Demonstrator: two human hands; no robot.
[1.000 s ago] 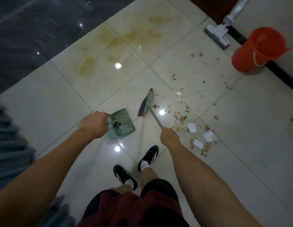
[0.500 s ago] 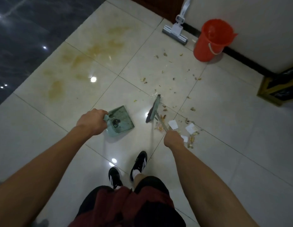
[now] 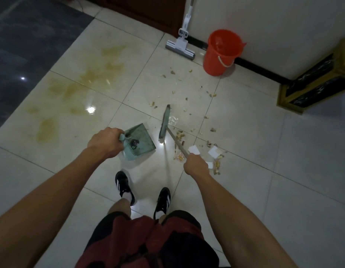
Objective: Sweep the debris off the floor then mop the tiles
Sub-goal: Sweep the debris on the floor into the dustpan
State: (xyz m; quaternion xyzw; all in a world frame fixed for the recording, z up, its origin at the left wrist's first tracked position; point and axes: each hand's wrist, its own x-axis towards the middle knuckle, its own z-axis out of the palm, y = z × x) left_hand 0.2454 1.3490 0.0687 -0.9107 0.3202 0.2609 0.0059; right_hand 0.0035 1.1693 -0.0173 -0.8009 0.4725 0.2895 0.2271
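My left hand point(image 3: 105, 142) grips the handle of a green dustpan point(image 3: 139, 141) that rests on the pale tiles, with a dark bit lying in it. My right hand point(image 3: 195, 163) is closed on the thin handle of a green broom point(image 3: 165, 122), whose head stands on the floor just right of the dustpan. Debris point(image 3: 187, 105) of brownish crumbs, a clear wrapper and white paper scraps point(image 3: 213, 150) lies scattered to the right of the broom and up toward the wall. A white sponge mop point(image 3: 180, 46) leans at the wall beside an orange bucket point(image 3: 222, 52).
Yellow-brown stains point(image 3: 90, 80) spread over the tiles at the left. Dark flooring point(image 3: 23, 35) borders the far left. A black and gold furniture base point(image 3: 312, 86) juts out at the right. My feet in black shoes point(image 3: 125, 185) stand just behind the dustpan.
The view has swung toward the wall, bringing the mop, bucket and furniture base further in. The broom head has turned more upright beside the dustpan; both hands keep their hold.
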